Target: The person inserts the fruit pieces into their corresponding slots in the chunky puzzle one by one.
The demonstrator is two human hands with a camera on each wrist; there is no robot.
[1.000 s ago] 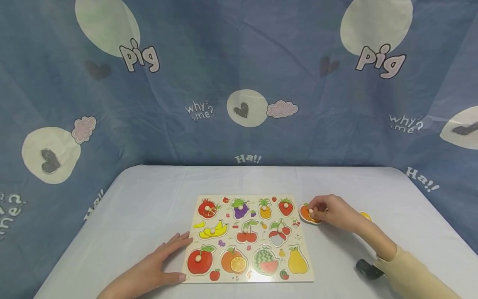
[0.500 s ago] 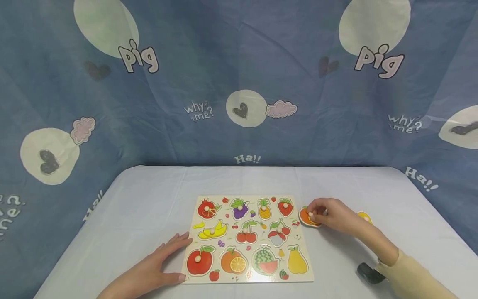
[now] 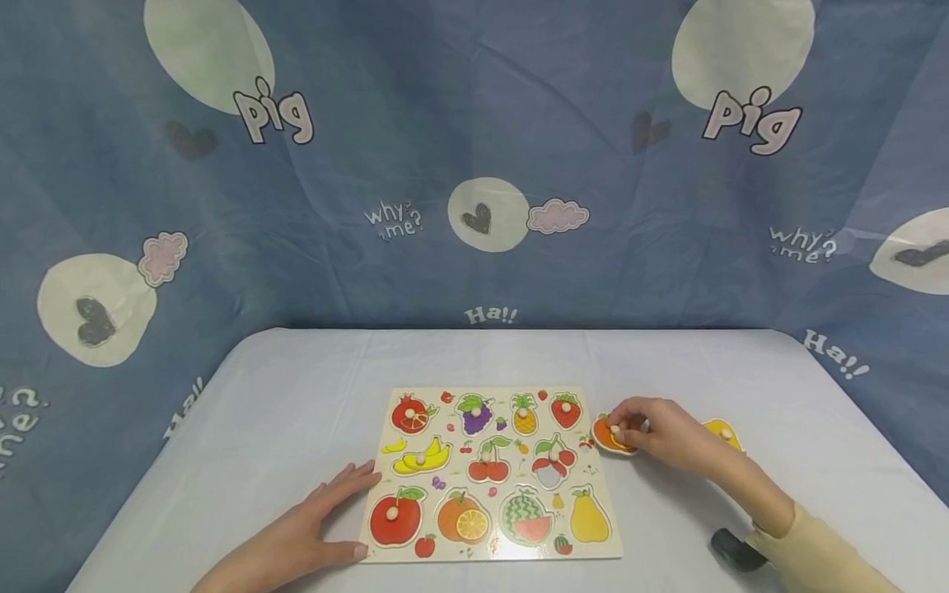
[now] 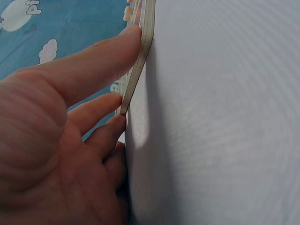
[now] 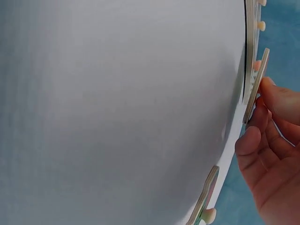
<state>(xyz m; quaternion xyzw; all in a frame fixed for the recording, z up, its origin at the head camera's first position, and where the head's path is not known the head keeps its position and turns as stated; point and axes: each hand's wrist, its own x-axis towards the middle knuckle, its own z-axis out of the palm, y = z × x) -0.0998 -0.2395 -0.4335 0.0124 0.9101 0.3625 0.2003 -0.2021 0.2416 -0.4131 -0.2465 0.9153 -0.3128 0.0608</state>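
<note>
A wooden fruit puzzle board (image 3: 511,519) lies on the white table. My left hand (image 3: 307,527) rests at its left edge, fingers and thumb extended and touching the border; the left wrist view shows the thumb (image 4: 98,61) on the board's edge. Just beyond the upper right of the board, my right hand (image 3: 667,432) pinches the knob of an orange puzzle piece (image 3: 604,432). In the right wrist view that piece (image 5: 258,86) is seen edge-on, tilted, close beside the board (image 5: 249,47). Apple, banana, grape and other knobbed pieces sit in the board; the orange, watermelon and pear pictures have no knobs.
A yellow puzzle piece (image 3: 722,432) with a knob lies on the table behind the right forearm, partly hidden. A black device (image 3: 737,550) is at the right wrist beside the sleeve. A blue patterned cloth (image 3: 474,272) hangs behind the table.
My right hand has shifted slightly toward the near side with the orange piece, uncovering more of the yellow piece. My left hand stays on the board's edge.
</note>
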